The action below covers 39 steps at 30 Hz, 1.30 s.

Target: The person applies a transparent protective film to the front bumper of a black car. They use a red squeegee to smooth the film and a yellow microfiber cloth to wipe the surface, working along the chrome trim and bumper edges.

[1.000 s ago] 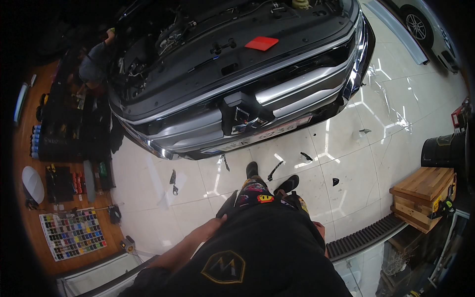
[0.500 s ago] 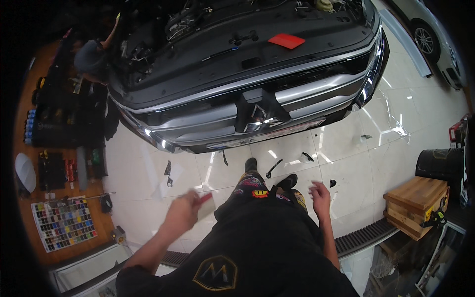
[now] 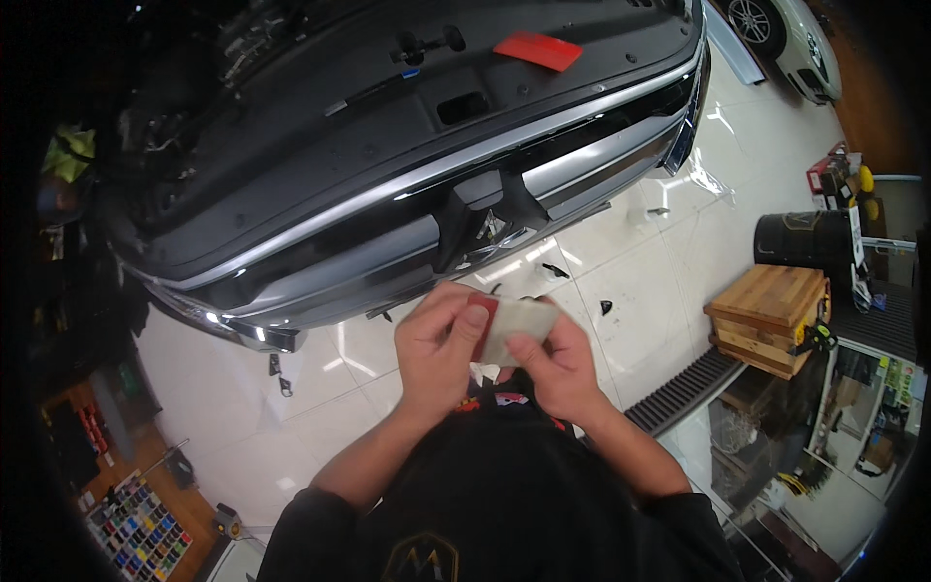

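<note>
In front of my body both hands hold a flat, squeegee-like card [image 3: 522, 325], red at its left end and off-white over the rest. My left hand [image 3: 433, 349] pinches the red end, thumb on top. On the off-white part rests the thumb of my right hand [image 3: 560, 376], with its fingers curled behind and partly hidden. Just beyond my hands is the front grille [image 3: 364, 262] of a car with its engine bay exposed. On the black panel [image 3: 320, 165] above the grille lie a red flat card [image 3: 538, 50] and a slim black, silver and blue pen-like tool [image 3: 373, 91].
Small black trim pieces [image 3: 555, 271] lie on the shiny tiled floor [image 3: 339, 427]. To the right stand a wooden box [image 3: 766, 315] and a black drum [image 3: 800, 238], near a dark floor grate [image 3: 684, 400]. A white car [image 3: 790, 44] is at the upper right; a color sample board [image 3: 141, 529] is lower left.
My left hand has come up and right with the card, and my right hand has moved in to grip it too. My view has turned and moved closer to the car.
</note>
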Motion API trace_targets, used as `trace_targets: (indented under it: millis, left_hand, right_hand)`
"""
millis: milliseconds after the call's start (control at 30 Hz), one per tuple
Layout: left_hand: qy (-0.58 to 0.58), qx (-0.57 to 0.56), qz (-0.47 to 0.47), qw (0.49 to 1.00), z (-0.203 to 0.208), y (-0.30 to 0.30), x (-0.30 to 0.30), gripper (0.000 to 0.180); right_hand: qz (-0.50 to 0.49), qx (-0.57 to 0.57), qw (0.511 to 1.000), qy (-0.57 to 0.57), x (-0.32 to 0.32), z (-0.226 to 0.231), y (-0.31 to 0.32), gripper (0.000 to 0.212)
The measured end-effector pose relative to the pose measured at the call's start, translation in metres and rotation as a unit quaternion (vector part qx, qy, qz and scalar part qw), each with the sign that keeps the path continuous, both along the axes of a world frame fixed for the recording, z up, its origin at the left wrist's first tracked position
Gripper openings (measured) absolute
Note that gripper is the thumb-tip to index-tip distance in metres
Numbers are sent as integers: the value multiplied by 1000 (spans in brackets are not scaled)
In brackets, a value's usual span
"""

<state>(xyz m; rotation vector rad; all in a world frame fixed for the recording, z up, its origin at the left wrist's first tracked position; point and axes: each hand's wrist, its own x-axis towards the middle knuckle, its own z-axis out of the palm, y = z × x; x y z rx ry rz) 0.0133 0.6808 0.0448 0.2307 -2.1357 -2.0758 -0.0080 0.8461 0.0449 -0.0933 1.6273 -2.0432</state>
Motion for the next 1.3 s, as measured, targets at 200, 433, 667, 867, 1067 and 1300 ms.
trace_targets:
  millis: [200, 433, 667, 867, 1067, 1300]
  left_hand:
    - [57, -175, -20, 983, -35, -55, -11, 12]
    - [115, -442, 298, 838, -30, -255, -115, 34]
    - [97, -493, 277, 819, -69, -276, -132, 46]
    - [96, -519, 267, 807, -72, -279, -128, 44]
    - [104, -506, 247, 820, -76, -287, -130, 44]
    - [80, -509, 250, 820, -71, -278, -131, 44]
  right_hand:
    - [-116, 83, 987, 79, -54, 4, -12, 18]
    - [16, 487, 653, 580, -133, -26, -9, 51]
    - [40, 520, 586, 620, -135, -36, -53, 52]
    - [32, 533, 545, 647, -154, -45, -32, 55]
    - [29, 529, 509, 678, -180, -51, -5, 57]
    - [18, 537, 554, 636, -198, -39, 26, 53]
